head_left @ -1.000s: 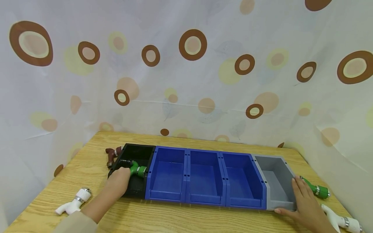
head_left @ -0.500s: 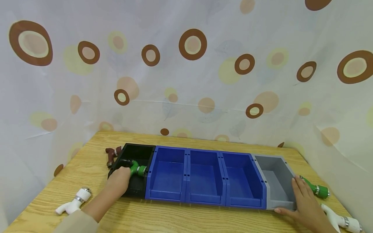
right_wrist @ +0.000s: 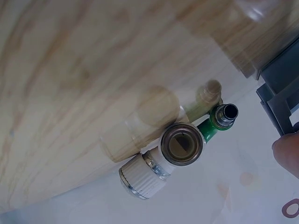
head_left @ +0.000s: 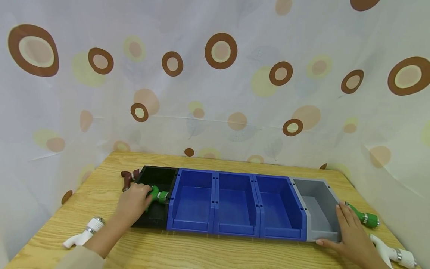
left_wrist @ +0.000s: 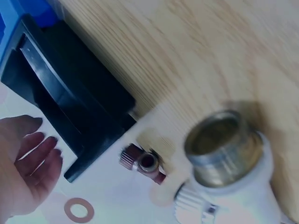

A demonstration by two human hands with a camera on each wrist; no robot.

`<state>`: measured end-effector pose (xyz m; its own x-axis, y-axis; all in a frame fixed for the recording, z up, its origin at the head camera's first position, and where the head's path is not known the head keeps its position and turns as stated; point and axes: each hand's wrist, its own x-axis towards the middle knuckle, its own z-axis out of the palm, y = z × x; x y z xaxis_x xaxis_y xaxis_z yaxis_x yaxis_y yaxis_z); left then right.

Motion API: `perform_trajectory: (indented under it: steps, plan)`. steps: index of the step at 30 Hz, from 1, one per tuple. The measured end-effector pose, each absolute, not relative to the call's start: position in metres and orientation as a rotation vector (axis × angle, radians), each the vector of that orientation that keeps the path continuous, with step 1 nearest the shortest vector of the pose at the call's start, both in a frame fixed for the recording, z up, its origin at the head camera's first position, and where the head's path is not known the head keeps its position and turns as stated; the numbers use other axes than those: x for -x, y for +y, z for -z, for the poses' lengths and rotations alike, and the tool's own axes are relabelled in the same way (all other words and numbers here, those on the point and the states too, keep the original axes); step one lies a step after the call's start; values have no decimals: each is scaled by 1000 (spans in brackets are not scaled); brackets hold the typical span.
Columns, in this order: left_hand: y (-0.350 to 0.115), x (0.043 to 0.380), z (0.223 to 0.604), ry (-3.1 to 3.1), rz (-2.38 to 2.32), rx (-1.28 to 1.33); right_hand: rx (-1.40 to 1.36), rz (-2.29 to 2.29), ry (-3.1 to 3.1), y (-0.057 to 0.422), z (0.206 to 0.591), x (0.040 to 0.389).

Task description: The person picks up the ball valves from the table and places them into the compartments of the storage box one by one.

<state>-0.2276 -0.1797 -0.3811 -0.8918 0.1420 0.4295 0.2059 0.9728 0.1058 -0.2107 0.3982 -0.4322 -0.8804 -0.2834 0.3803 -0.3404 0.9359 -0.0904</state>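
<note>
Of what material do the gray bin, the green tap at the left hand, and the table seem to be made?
Gray bin: probably molded plastic, satin; walls smooth and evenly colored.
Green tap: perhaps plastic, though painted metal is possible; slightly glossy, with small highlights.
Table: wood or wood-look laminate; grain lines show, and faint reflections in the right wrist view suggest gloss.

Head view: left hand point(head_left: 132, 203) covers part of green tap point(head_left: 155, 193); contact between them unclear. Maroon tap point(head_left: 127, 179) partly hidden by hand and black bin point(head_left: 152, 221). Right hand point(head_left: 354, 235) hides part of second green tap point(head_left: 370, 220). Right white tap point(head_left: 404, 257) cut by bottom edge.

Left wrist view: left white tap point(left_wrist: 236, 193) blurred, cropped below.

Right wrist view: grey bin point(right_wrist: 286, 70) cropped at right edge.
</note>
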Motion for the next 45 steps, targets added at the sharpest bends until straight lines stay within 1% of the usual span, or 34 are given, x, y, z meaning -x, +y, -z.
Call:
perform_trajectory:
  steps: [9, 22, 34, 45]
  plan:
    - [-196, 232, 387, -2409, 226, 300, -452, -216, -2730, 397, 431, 210]
    - [-227, 239, 396, -2304, 378, 116, -457, -202, -2729, 397, 431, 209]
    - [-247, 238, 398, -2594, 557, -136, -464, -209, -2715, 397, 432, 211]
    - [-255, 250, 407, -2802, 490, -126, -453, -218, -2748, 397, 430, 210]
